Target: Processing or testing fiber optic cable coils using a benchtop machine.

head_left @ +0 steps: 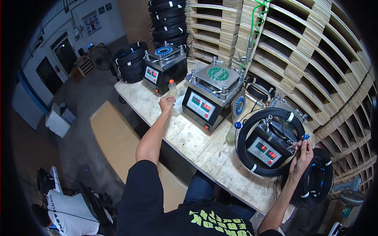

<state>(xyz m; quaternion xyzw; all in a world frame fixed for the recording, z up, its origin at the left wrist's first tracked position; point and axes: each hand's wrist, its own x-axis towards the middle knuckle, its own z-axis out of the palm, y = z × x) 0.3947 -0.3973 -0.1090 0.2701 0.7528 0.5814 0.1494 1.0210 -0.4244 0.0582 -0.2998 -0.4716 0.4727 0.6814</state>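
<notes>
- Our right hand is pinching a small blue connector between thumb and fingertips, raised at the right end of the table, just beside the cable coil.
- Our left hand is over the table near an orange-capped bottle, fingers curled in; we cannot tell whether it grips anything or touches the bottle.
- The black cable coil stands in front of the right machine, its loop framing the lit panel. We cannot tell how much of its weight our right hand carries.
- We would do well to hold the connector by its body, since pulling on thin cable could strain the joint.
- White ties bind the loop; leaving them snug should stop turns from slipping loose.
- That coil lies close to the machine's metal posts, so we should judge it likely to snag and lift it clear before any sideways pull.
- With our hands this far apart, bringing the left one over to steady the loop would probably free the right for finer work.
</notes>
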